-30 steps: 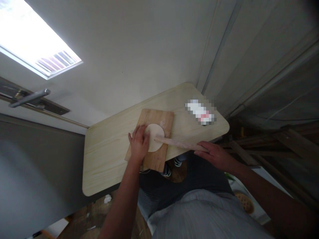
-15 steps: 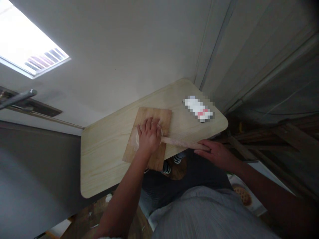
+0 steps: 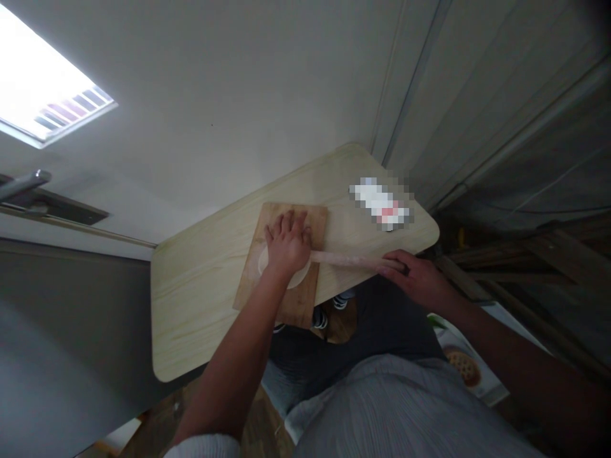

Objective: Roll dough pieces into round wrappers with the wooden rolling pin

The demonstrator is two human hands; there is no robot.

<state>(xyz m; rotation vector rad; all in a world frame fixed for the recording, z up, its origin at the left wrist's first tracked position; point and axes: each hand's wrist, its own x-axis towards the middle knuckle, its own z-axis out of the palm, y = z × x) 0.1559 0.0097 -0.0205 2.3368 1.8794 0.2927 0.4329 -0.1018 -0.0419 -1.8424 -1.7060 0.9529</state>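
My right hand [image 3: 422,280] is closed around the near end of a pale wooden rolling pin [image 3: 348,259]. The pin reaches left across the table to a wooden cutting board [image 3: 300,308]. On that board lies a flat, pale round that looks like dough [image 3: 299,277], partly covered by my left hand [image 3: 290,245]. My left hand is open and palm down, its fingers spread toward the far side of the board. The far end of the pin disappears under this hand, so its contact with the dough is hidden.
The board rests on a light wood table [image 3: 191,305] with rounded corners, its near edge overhanging. A blurred white and red item [image 3: 379,203] lies at the table's right. Behind stands a pale wall; a door handle [image 3: 26,184] juts out at left.
Both hands have shifted slightly away from my body, and the rolling pin has moved with them across the dough. More of the dough's near edge shows. The view has shifted a little.
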